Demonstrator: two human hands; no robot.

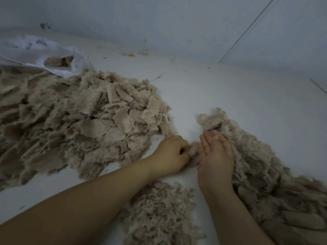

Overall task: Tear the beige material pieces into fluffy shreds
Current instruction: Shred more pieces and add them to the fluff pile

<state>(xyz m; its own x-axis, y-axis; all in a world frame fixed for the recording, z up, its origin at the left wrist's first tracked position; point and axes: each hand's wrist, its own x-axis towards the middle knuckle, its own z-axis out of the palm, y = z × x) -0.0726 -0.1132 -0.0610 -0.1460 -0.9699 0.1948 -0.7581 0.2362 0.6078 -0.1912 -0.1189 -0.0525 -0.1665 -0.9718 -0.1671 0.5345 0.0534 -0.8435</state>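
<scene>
A single wide-angle head camera is looking forward and steeply down at close range, taking in both forearms entering from the bottom edge, the white floor (203,89) ahead and the wall (177,23) rising behind

Left hand (170,154) curled in a tight grip beside the flat, palm-up right hand (215,156).

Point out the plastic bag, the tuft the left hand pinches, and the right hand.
plastic bag (58,68): head view, white rim below its opening.
tuft (193,149): head view, fluffy part between both hands.
left hand (170,153): head view, knuckles.
right hand (215,154): head view, open palm.
</scene>
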